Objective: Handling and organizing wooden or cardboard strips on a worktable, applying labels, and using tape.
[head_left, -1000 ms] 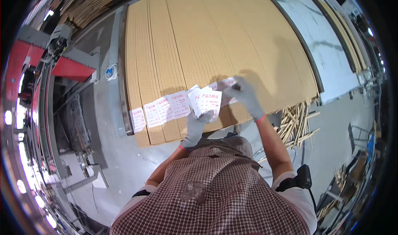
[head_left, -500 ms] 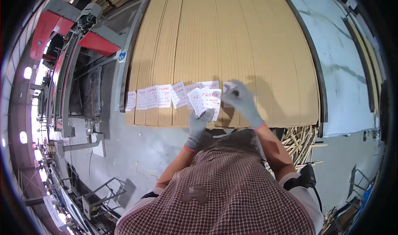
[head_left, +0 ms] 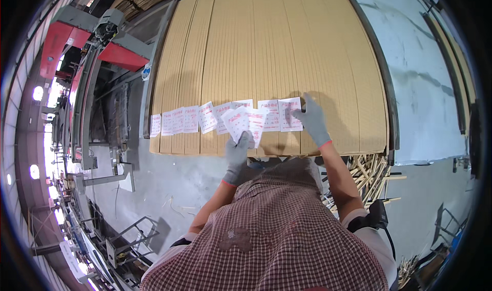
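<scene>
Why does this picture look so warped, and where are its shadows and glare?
Head view: the wide lens bows the dark right rail and leaves black corners; head view: a soft shadow lies on the cardboard beside the right hand; head view: lights near the left rim glare white.

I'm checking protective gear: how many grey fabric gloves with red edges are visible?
2: one on the left hand, which holds white rectangular paper cards; one on the right hand, at the rightmost card on brown corrugated cardboard.

Slips (head_left: 190, 119) on cardboard (head_left: 287, 45), near edge
</scene>
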`<state>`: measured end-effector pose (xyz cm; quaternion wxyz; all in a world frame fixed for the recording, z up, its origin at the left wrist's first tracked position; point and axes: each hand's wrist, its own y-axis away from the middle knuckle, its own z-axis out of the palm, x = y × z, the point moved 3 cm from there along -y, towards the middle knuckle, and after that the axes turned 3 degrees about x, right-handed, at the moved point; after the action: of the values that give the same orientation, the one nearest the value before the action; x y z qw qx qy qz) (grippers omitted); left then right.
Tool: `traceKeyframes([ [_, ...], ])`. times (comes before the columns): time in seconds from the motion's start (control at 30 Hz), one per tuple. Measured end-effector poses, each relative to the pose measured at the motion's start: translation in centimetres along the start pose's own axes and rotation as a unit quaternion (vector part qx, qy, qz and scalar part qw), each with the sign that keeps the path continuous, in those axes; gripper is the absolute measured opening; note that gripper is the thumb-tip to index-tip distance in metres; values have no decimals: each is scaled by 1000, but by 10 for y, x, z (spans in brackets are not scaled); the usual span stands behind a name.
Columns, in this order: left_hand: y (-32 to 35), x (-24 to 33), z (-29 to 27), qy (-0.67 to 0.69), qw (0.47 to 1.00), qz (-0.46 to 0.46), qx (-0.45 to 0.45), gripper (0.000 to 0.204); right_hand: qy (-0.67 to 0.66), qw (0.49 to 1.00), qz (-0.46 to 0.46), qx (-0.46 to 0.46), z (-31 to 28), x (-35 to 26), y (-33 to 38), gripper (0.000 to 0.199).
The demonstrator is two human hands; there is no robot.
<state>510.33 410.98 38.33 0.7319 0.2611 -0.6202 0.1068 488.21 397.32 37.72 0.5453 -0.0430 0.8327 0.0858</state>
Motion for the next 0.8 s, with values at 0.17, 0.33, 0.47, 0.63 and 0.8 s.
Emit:
traceKeyframes([
  [0.17, 15, 31, 31, -33, 977, -57, -205, 24, -276, 957, 37, -79, -13, -59, 13, 59],
  [0.33, 36, 69, 68, -3, 947, -136, -291, 31, -373, 861, -10, -345, -6, -79, 9, 28],
  [0.47, 30, 56, 66, -78, 929, -160, -326, 34, -262, 927, -35, -265, -11, -61, 1, 12],
  [0.63, 35, 48, 68, -11, 934, -191, -300, 33, -225, 966, -98, -84, -43, -53, -13, 6],
  [0.8, 9, 48, 10, -116, 962, -83, -232, 28, -110, 980, -117, -118, -74, -31, -31, 9],
])
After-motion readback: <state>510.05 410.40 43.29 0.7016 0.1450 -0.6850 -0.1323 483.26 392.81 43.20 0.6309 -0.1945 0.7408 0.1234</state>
